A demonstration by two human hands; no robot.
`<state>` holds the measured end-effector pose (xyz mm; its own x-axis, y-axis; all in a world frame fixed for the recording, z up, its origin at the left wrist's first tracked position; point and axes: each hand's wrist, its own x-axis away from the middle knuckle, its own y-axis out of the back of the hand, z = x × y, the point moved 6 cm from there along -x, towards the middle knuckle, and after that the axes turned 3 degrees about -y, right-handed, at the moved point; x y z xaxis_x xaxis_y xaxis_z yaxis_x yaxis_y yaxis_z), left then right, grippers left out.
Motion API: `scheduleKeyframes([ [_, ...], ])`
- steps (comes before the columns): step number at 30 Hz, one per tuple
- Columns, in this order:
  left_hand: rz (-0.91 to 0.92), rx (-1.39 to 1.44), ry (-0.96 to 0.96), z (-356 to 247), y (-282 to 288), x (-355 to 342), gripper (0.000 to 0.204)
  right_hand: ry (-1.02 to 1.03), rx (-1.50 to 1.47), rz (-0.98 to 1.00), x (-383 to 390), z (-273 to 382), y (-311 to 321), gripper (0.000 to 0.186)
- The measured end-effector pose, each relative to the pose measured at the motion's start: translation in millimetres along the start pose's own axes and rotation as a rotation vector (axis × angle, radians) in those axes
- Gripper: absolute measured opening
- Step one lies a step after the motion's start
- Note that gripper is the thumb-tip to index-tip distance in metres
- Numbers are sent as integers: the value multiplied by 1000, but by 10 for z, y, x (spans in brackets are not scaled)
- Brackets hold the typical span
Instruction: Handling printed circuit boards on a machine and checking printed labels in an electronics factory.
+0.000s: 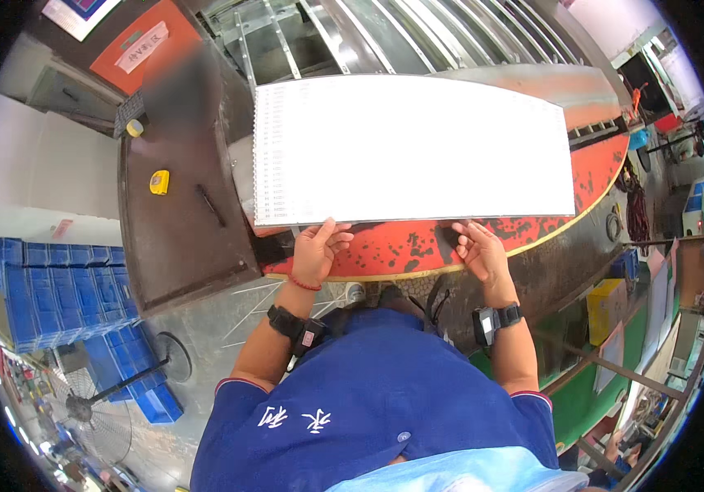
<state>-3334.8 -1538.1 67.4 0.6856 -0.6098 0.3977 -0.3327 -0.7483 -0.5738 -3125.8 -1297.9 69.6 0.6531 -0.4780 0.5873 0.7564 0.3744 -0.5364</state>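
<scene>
A large white rectangular sheet [409, 148] with rows of small perforations along its left part lies flat on a worn red machine table [418, 246]. My left hand [317, 250] grips the sheet's near edge left of the middle, thumb on top. My right hand [479, 250] rests at the near edge further right, fingers curled at the sheet's border. Both wrists wear black bands with small devices.
A dark brown steel bench [180, 238] stands to the left with a yellow tape measure [159, 182], a tape roll [134, 128] and a black tool [210, 205]. Stacked blue bins [57, 287] and a floor fan [81, 406] sit lower left. Metal rollers [352, 33] lie beyond the sheet.
</scene>
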Motion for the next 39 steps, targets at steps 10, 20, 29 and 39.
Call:
scheduleKeyframes([
  [10, 29, 71, 25, -10, 49, -9, 24, 60, 626, 44, 308, 450, -362, 22],
  [20, 10, 57, 20, 14, 43, -12, 23, 345, 1361, 179, -241, 1797, -1261, 33],
  [29, -227, -129, 16, 24, -44, 261, 22, 645, 1977, 351, -1946, 2249, -1632, 58],
  [39, -283, -41, 133, 502, -594, 447, 29, 463, 1946, 575, -2318, 2200, -1607, 52],
])
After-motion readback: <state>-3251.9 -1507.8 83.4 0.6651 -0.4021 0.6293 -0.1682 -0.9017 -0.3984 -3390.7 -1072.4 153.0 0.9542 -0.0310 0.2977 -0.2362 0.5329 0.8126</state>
